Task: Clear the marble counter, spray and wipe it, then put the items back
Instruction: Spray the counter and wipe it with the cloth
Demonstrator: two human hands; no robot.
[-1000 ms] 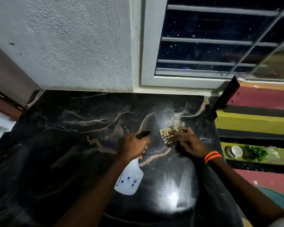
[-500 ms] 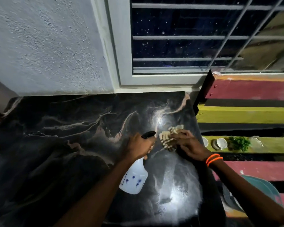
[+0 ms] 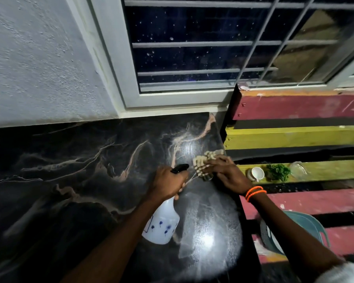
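Note:
The black marble counter [image 3: 74,180] with pale veins fills the lower left and shows a wet, misted sheen near its right side. My left hand [image 3: 168,183] grips the neck of a white spray bottle [image 3: 161,225] with blue dots and a black trigger, held above the counter. My right hand [image 3: 225,172] presses a checked beige cloth [image 3: 202,162] flat on the counter close to its right edge. Orange bands circle my right wrist.
A white-framed barred window [image 3: 192,58] stands behind the counter, a textured white wall [image 3: 39,58] to its left. Right of the counter are red and yellow planks; a white cup [image 3: 257,173], green herbs [image 3: 278,171] and a glass dish rest on one. A teal basin [image 3: 302,227] sits lower right.
The view has swung to the right. My right hand and the cloth have slid toward the counter's right edge, and my left hand with the bottle has followed.

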